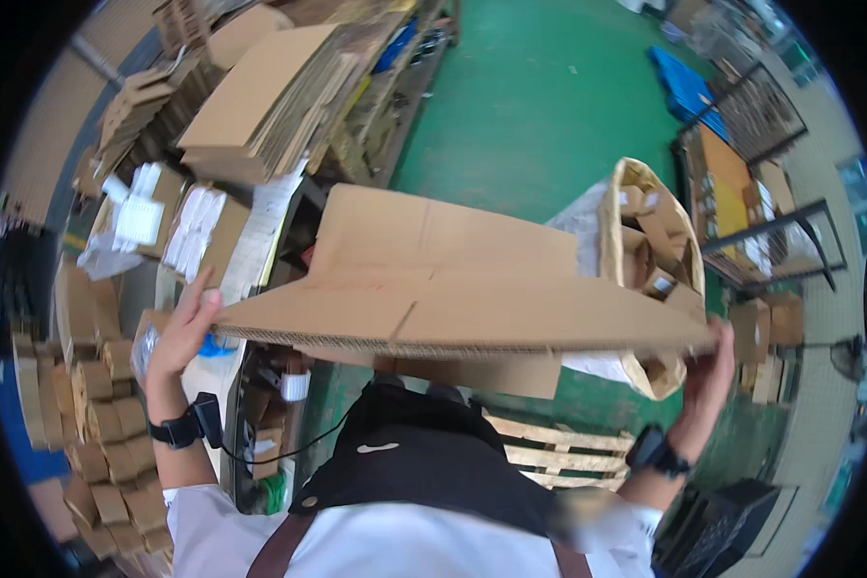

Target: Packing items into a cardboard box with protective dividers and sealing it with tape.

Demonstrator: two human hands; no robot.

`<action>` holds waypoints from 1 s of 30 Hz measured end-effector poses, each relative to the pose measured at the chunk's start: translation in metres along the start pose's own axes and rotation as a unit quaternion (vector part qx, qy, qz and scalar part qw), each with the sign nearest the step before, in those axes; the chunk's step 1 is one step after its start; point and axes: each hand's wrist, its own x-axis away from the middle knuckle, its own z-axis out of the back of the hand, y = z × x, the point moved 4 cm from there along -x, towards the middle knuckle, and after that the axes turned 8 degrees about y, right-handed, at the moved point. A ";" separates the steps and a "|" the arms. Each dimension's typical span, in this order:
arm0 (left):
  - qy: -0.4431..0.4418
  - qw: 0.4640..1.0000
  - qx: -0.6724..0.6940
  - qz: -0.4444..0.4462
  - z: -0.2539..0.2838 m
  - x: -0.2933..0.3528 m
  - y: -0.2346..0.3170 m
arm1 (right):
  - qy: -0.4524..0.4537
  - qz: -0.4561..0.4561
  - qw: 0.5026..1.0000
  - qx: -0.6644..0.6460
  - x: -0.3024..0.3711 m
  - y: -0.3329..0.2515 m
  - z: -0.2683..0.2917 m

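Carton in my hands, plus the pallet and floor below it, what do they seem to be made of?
Carton: corrugated cardboard, matt brown; the near edge looks ribbed and layered. Pallet: probably bare, unpainted wood, judging by its pale, plank-like slats. Floor: smooth, even green, perhaps paint or resin; what lies beneath doesn't show.

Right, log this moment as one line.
left hand: grip on left end of cardboard | right hand: grip on right end | nearby: open sack, wooden pallet
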 end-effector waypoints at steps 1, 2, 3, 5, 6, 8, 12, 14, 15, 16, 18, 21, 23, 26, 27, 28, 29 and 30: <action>0.061 0.973 -0.145 -0.168 0.002 0.000 0.028 | 0.018 0.035 0.995 0.087 -0.011 -0.003 -0.025; 0.118 0.895 -0.277 -0.330 -0.003 0.002 0.057 | 0.028 0.026 0.992 0.118 -0.012 -0.001 -0.056; 0.072 0.861 -0.293 -0.410 -0.031 0.010 0.087 | 0.031 0.013 0.989 0.141 -0.024 0.010 -0.079; 0.076 0.851 -0.366 -0.370 -0.045 -0.011 0.109 | 0.051 0.004 0.997 0.055 -0.042 0.027 -0.104; 0.090 0.836 -0.441 -0.312 -0.050 -0.024 0.117 | 0.078 0.015 0.996 0.044 -0.049 0.032 -0.116; 0.073 0.845 -0.394 -0.353 -0.048 -0.047 0.129 | 0.086 0.032 0.993 0.076 -0.059 0.046 -0.144; -0.031 0.808 -0.451 -0.377 -0.043 -0.050 0.140 | 0.083 0.068 0.992 -0.065 -0.062 0.048 -0.148; -0.214 0.898 -0.242 -0.298 -0.016 -0.055 0.105 | 0.009 -0.063 0.994 -0.092 -0.014 0.046 -0.135; -0.232 0.937 -0.204 -0.165 -0.004 -0.061 0.085 | -0.008 -0.065 0.991 -0.118 -0.001 0.049 -0.111; -0.205 0.934 -0.263 -0.125 0.005 -0.067 0.061 | -0.028 -0.125 0.978 -0.164 0.002 0.076 -0.072; -0.184 0.939 -0.268 0.112 0.009 -0.060 -0.014 | 0.008 -0.175 0.967 -0.187 0.050 0.088 -0.027; -0.263 0.887 0.160 0.343 -0.039 -0.030 -0.128 | 0.106 -0.180 0.948 -0.241 0.106 0.103 0.022; -0.264 0.894 0.186 0.310 -0.061 -0.026 -0.057 | 0.129 -0.165 0.942 -0.263 0.116 0.105 0.032; -0.279 0.899 0.252 0.227 -0.072 -0.055 -0.029 | 0.129 -0.169 0.926 -0.313 0.099 0.096 0.049; -0.284 0.901 0.279 0.171 -0.075 -0.066 -0.023 | 0.076 -0.151 0.921 -0.352 0.094 0.093 0.044; -0.292 0.900 0.278 0.166 -0.077 -0.074 -0.015 | 0.031 -0.130 0.911 -0.390 0.091 0.092 0.044; -0.297 0.895 0.312 0.114 -0.078 -0.080 -0.002 | 0.036 -0.133 0.901 -0.411 0.084 0.105 0.049; -0.305 0.886 0.343 0.060 -0.081 -0.086 0.013 | 0.045 -0.121 0.900 -0.416 0.076 0.131 0.055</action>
